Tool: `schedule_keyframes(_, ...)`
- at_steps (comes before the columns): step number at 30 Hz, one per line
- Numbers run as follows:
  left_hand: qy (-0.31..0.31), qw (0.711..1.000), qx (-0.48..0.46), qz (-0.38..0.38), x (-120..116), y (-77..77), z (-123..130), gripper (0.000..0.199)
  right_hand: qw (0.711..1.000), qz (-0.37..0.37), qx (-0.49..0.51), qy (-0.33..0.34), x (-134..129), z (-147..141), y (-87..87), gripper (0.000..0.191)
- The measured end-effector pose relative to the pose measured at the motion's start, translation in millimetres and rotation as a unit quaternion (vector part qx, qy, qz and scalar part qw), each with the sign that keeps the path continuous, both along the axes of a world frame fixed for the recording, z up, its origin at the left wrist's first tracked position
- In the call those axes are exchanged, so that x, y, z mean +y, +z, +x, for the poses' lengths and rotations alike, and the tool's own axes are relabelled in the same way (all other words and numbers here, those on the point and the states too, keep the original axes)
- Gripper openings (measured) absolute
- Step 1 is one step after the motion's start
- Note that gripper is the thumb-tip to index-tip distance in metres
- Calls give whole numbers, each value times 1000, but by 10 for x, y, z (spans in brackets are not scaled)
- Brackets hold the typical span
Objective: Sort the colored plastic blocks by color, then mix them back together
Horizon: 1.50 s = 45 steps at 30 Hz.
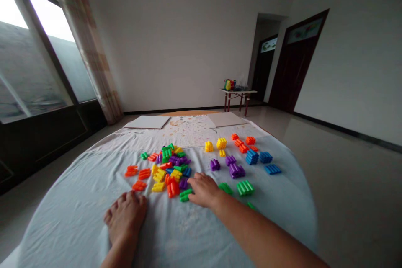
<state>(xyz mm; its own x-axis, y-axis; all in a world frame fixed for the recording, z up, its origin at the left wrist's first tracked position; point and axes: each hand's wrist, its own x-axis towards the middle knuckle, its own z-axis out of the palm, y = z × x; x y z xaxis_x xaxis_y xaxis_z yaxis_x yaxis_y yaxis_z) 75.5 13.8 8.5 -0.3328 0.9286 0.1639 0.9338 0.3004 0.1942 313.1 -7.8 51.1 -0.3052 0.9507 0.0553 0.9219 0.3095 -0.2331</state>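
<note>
A heap of mixed plastic interlocking blocks (168, 167) in orange, yellow, green, purple and blue lies on a pale blue cloth (72, 217). My left hand (125, 217) rests palm down on the cloth, holding nothing, just below an orange block (139, 186). My right hand (204, 190) lies at the heap's near right edge, its fingertips against a green block (186, 195) and close to a purple block (184, 183). Sorted groups stand to the right, including yellow blocks (221, 143), purple blocks (236, 171), blue blocks (251, 157) and orange blocks (243, 148).
Beyond the blocks, several stains mark a white cloth area (188, 130), flanked by two white boards (147, 122) (226, 119). A small table (238, 91) holding colourful items stands by the far wall. A curtained window (37, 42) runs along the left.
</note>
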Motion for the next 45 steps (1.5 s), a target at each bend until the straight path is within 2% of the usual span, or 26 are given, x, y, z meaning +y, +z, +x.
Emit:
schedule_keyframes(6,1,1000,1,-14,40,3,-16,50,998,-45,-31,14,-33,13,-53,26)
schedule_keyframes(9,0,1000,0,-17,50,-3,-23,50,999,-39,10,13,-28,-97,-117,28)
schedule_keyframes(13,3,1000,-7,-27,46,19,-18,52,998,-25,55,-20,-6,-262,-189,36)
schedule_keyframes(17,1,999,-15,-31,58,39,-14,55,997,25,75,-18,-25,-274,-211,38)
schedule_keyframes(21,5,999,-11,-35,73,36,-6,56,993,59,104,-2,-181,-221,-214,44)
schedule_keyframes(29,6,1000,14,-17,5,61,45,50,996,44,70,37,-622,-283,-257,58)
schedule_keyframes(31,5,1000,14,-13,3,59,45,50,995,47,73,58,-665,-270,-249,53)
schedule_keyframes(34,7,1000,12,-18,17,45,29,51,991,49,70,101,-691,-233,-247,37)
schedule_keyframes(36,9,1000,6,-26,31,33,13,52,989,51,86,108,-697,-179,-246,32)
schedule_keyframes(39,6,1000,-5,-30,44,27,-1,53,982,82,154,70,-726,18,-203,37)
schedule_keyframes(42,3,999,-8,-31,43,37,1,54,966,133,221,-5,-820,396,-123,36)
schedule_keyframes(45,3,999,-4,-34,51,40,5,54,951,166,245,-85,-975,882,-106,33)
